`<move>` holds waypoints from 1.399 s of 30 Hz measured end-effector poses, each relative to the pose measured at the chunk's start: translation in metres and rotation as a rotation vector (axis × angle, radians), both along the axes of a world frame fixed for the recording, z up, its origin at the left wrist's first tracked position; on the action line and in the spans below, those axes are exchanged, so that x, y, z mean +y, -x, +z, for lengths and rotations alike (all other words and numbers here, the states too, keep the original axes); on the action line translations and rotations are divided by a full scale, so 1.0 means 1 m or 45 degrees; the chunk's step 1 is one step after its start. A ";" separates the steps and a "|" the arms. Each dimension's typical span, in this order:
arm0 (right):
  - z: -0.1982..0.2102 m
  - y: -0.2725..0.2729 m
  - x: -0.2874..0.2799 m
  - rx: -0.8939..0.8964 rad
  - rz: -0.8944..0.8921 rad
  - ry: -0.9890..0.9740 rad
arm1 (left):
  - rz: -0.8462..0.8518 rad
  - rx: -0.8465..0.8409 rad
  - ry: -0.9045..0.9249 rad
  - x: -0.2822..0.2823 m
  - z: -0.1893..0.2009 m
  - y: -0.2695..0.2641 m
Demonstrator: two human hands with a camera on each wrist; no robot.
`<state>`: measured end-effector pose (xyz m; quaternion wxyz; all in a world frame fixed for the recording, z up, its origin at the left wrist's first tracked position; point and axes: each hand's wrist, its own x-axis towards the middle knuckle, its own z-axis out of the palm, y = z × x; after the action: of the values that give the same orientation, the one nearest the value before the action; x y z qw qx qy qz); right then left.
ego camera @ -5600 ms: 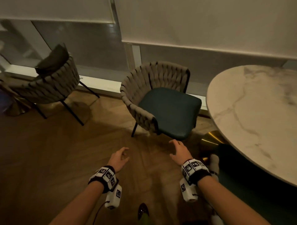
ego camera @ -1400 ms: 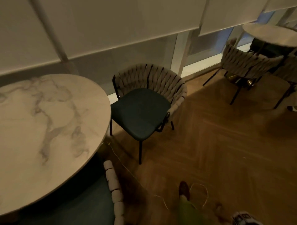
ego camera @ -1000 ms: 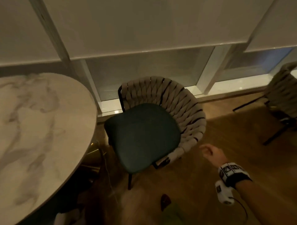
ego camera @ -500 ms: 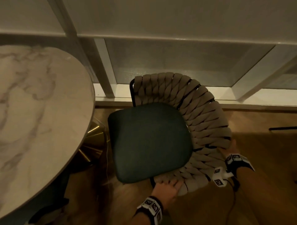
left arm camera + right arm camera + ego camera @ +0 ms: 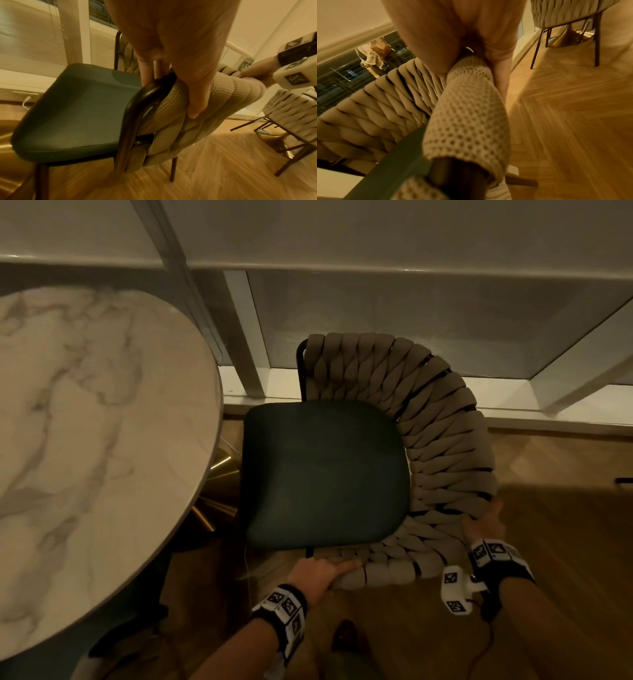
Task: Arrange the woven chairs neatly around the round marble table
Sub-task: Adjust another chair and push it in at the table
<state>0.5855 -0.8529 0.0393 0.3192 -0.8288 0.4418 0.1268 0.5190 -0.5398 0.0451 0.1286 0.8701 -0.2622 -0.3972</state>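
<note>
A woven chair (image 5: 442, 446) with a beige braided back and a dark green seat stands right of the round marble table (image 5: 85, 440), its seat edge close to the tabletop rim. My left hand (image 5: 318, 571) grips the near end of the woven backrest where the black frame shows, thumb and fingers curled round it in the left wrist view (image 5: 173, 65). My right hand (image 5: 481, 525) grips the backrest rim further right, thumb on the inner side and fingers on the outer (image 5: 467, 44).
A window sill (image 5: 513, 402) and wall panels run right behind the chair. The table's gold pedestal base (image 5: 219, 484) sits beside the chair's legs. A second woven chair (image 5: 289, 121) stands on the wooden floor to the right. A thin cable (image 5: 479, 652) trails by my feet.
I have walked round the table to a second chair. Both hands have come onto its backrest and closed round the rim, and the chair stands slightly nearer the table.
</note>
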 end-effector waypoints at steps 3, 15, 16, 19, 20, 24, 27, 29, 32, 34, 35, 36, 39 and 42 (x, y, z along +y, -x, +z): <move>0.002 -0.014 0.016 -0.038 -0.019 -0.032 | 0.036 -0.079 -0.053 0.017 0.000 -0.019; 0.015 -0.071 0.062 -0.051 -0.026 -0.097 | 0.330 -0.200 -0.096 0.053 -0.001 -0.075; 0.015 -0.072 0.061 -0.055 -0.014 -0.099 | 0.334 -0.204 -0.094 0.051 0.000 -0.074; 0.019 -0.070 0.060 -0.070 0.052 -0.097 | 0.338 -0.227 -0.103 0.048 0.003 -0.070; 0.021 -0.069 0.060 -0.073 0.061 -0.097 | 0.343 -0.235 -0.111 0.047 0.003 -0.068; 0.024 -0.052 0.058 -0.047 0.043 -0.063 | 0.346 -0.199 -0.134 0.043 0.004 -0.053; 0.023 -0.034 0.051 -0.019 0.020 -0.051 | 0.354 -0.171 -0.099 0.036 0.004 -0.032; 0.021 -0.022 0.049 0.010 0.004 -0.035 | 0.358 -0.144 -0.096 0.034 -0.001 -0.017; 0.016 -0.005 0.048 0.024 -0.022 -0.036 | 0.324 -0.141 -0.152 0.034 -0.009 -0.001; 0.017 0.000 0.048 0.027 -0.052 -0.036 | 0.309 -0.159 -0.147 0.035 -0.009 0.003; 0.017 0.000 0.048 0.026 -0.057 -0.037 | 0.305 -0.172 -0.136 0.035 -0.009 0.002; 0.017 -0.002 0.048 0.026 -0.059 -0.035 | 0.302 -0.187 -0.126 0.035 -0.008 0.000; 0.016 -0.006 0.047 0.029 -0.053 -0.016 | 0.322 -0.220 -0.101 0.035 -0.009 -0.003; 0.016 -0.004 0.047 0.021 -0.062 -0.017 | 0.344 -0.212 -0.095 0.034 -0.008 -0.001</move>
<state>0.5898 -0.8055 0.0556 0.3239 -0.8146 0.4636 0.1289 0.5202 -0.5054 0.0370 0.1264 0.9315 -0.1376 -0.3121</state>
